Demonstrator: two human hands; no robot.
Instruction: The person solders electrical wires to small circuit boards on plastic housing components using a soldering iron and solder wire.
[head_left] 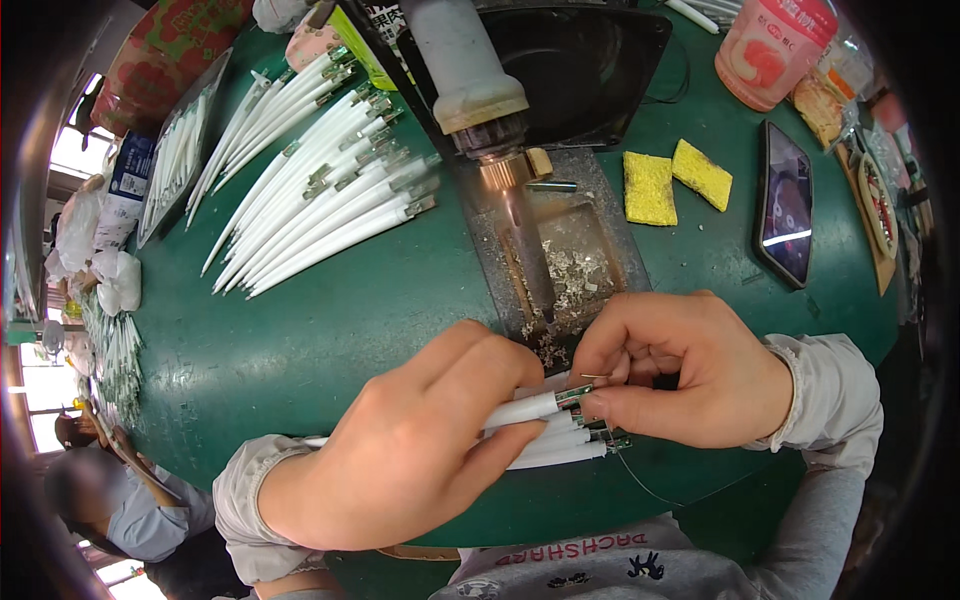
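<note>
My left hand [410, 440] is closed around a small bundle of white stylus-like pens [525, 410], which lie sideways with their ends pointing right. Small green circuit boards [575, 397] stick out of those ends. My right hand [690, 370] pinches with thumb and index finger at the uppermost board, and a short bit of thin wire shows between the fingertips. A thin wire [640, 480] trails below from the same spot. Just above both hands, a mounted soldering iron [525, 240] points its dark tip down over a metal tray [610, 220] strewn with solder bits.
More white pens [320, 220] lie in rows at the upper left. Two yellow sponges [650, 190], a phone [785, 205] and a pink-lidded jar [775, 50] sit to the right on the green table [330, 345]. Another person [150, 510] sits at the lower left.
</note>
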